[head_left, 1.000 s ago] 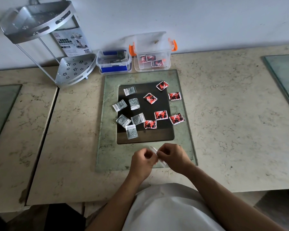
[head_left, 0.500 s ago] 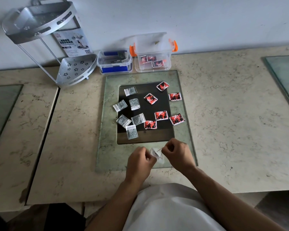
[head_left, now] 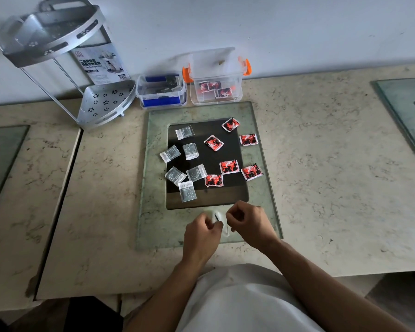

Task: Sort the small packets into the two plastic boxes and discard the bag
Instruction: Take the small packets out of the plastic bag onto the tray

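My left hand (head_left: 203, 232) and my right hand (head_left: 246, 219) both pinch a small clear plastic bag (head_left: 219, 220) between them, over the near edge of a glass panel (head_left: 153, 226). On the panel's dark centre lie several clear-white packets (head_left: 190, 151) on the left and several red-black packets (head_left: 229, 167) on the right. Against the wall stand two plastic boxes: a blue-handled box (head_left: 161, 91) and an orange-handled box (head_left: 216, 80) that holds a few red-black packets.
A metal corner shelf rack (head_left: 58, 44) with a product card stands at the back left. The marble counter (head_left: 333, 176) has a gap on the left and more glass panels at the far left and far right edges.
Both hands have shifted slightly away from me along the panel's near edge while working the small bag between the fingers. The packets and boxes have not moved.
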### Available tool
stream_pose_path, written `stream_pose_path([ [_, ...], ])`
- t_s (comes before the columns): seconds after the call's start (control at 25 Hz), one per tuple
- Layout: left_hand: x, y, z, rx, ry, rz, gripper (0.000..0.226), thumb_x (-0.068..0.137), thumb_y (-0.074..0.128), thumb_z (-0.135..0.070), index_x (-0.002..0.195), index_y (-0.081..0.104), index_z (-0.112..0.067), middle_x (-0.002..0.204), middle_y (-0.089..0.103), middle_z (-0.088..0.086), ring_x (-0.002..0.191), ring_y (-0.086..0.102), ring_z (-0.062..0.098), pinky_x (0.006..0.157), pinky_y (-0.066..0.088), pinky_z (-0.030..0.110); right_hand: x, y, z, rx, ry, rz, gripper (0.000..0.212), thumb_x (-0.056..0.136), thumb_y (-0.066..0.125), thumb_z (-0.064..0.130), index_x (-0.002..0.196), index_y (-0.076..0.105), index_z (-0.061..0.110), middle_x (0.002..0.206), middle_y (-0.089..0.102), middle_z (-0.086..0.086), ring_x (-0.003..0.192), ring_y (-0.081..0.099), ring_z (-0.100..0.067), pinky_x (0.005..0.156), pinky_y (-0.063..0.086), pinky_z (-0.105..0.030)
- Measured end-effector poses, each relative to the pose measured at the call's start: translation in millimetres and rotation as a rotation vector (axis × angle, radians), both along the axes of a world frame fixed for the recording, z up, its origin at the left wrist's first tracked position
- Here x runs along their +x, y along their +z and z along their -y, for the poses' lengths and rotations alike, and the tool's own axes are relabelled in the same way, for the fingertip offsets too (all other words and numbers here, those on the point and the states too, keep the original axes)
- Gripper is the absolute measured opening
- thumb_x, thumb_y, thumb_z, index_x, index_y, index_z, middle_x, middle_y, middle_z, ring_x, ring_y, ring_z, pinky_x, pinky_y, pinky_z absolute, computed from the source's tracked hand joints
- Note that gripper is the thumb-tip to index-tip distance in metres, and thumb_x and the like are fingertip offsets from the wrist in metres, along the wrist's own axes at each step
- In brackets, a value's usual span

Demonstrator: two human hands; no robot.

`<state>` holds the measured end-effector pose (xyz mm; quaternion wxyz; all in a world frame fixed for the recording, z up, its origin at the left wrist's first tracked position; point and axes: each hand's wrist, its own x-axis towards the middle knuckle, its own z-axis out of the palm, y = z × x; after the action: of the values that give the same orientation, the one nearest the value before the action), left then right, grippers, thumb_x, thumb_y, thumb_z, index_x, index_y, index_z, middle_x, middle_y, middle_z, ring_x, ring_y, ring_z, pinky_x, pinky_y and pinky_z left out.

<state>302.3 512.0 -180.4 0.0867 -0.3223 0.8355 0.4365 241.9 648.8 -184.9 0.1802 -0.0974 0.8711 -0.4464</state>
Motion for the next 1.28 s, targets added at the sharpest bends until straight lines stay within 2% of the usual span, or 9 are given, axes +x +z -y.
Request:
stream_pose_path([
  [0.16,-1,0,8,-0.091,0.098,-0.008,0.029,0.081,0.063,-0.037,0.068,0.051,-0.013,0.064,0.057,-0.001,0.058,0.051,0.015,0.052,0.038,0.03,-3,-4,-4,-0.006,-0.091,-0.008,0.012,0.083,0.068,0.015,0.072,0.065,0.016,0.063,0.069,0.004,0.054,0.069,-0.01,0.055,0.06,-0.034],
  [0.32,1,-3,9,-0.02,0.137,-0.052,0.019,0.084,0.064,-0.03,0.083,0.056,-0.013,0.075,0.063,0.0,0.066,0.058,0.015,0.054,0.042,0.029,-1,-4,1,-0.071,-0.091,0.037,0.011,0.087,0.067,0.015,0.076,0.066,0.013,0.066,0.069,0.001,0.056,0.069,-0.012,0.052,0.058,-0.027],
  [0.44,2,-8,11,0.031,0.152,-0.082,0.012,0.089,0.061,-0.025,0.085,0.06,-0.014,0.075,0.065,-0.002,0.067,0.06,0.016,0.054,0.043,0.027,-4,-13,3,-0.116,-0.114,0.121,0.011,0.096,0.057,0.017,0.093,0.067,0.015,0.075,0.07,0.0,0.061,0.069,-0.014,0.055,0.056,-0.023],
  [0.6,3,-11,17,0.03,0.174,-0.1,0.012,0.09,0.059,-0.021,0.08,0.062,-0.016,0.072,0.064,-0.004,0.064,0.056,0.013,0.054,0.039,0.026,-3,-43,1,0.082,-0.049,0.226,0.032,0.094,0.05,0.007,0.122,0.061,0.019,0.106,0.066,-0.001,0.09,0.066,-0.019,0.061,0.047,-0.018],
  [0.72,2,-16,22,0.166,0.177,-0.071,0.011,0.091,0.06,-0.02,0.082,0.063,-0.015,0.074,0.065,-0.001,0.063,0.056,0.013,0.054,0.04,0.025,0,-54,5,0.172,0.062,0.242,0.047,0.092,0.052,0.002,0.136,0.053,0.018,0.124,0.056,-0.007,0.104,0.061,-0.023,0.066,0.047,-0.016],
  [0.84,-3,-14,23,0.427,0.283,-0.055,0.018,0.086,0.059,-0.026,0.07,0.058,-0.019,0.074,0.062,0.006,0.07,0.057,0.021,0.06,0.045,0.03,-2,-56,10,0.129,0.15,0.162,0.055,0.09,0.056,0.001,0.141,0.05,0.023,0.131,0.05,-0.006,0.104,0.06,-0.022,0.083,0.055,-0.028],
  [1.0,-10,-8,32,0.673,0.496,0.004,0.016,0.096,0.049,-0.011,0.084,0.058,-0.011,0.087,0.058,0.008,0.077,0.058,0.021,0.068,0.054,0.038,-9,-50,21,0.061,0.19,0.173,0.039,0.091,0.06,0.002,0.126,0.064,0.02,0.114,0.059,0.009,0.096,0.063,-0.012,0.081,0.055,-0.024],
  [1.16,-12,-9,46,0.953,0.673,-0.01,0.029,0.098,0.046,-0.031,0.097,0.064,-0.01,0.08,0.069,0.012,0.08,0.064,0.031,0.077,0.057,0.049,-13,-49,24,0.021,0.08,0.275,0.014,0.093,0.062,0.013,0.1,0.074,0.018,0.082,0.071,0.009,0.066,0.065,-0.01,0.067,0.057,-0.036],
  [1.28,-13,-12,55,1.158,0.719,-0.082,0.054,0.099,0.042,-0.053,0.116,0.066,-0.007,0.106,0.075,0.021,0.103,0.068,0.037,0.091,0.054,0.054,-18,-40,24,-0.157,-0.079,0.375,0.012,0.095,0.062,0.008,0.102,0.072,0.009,0.08,0.073,-0.006,0.065,0.067,-0.017,0.064,0.058,-0.034],
])
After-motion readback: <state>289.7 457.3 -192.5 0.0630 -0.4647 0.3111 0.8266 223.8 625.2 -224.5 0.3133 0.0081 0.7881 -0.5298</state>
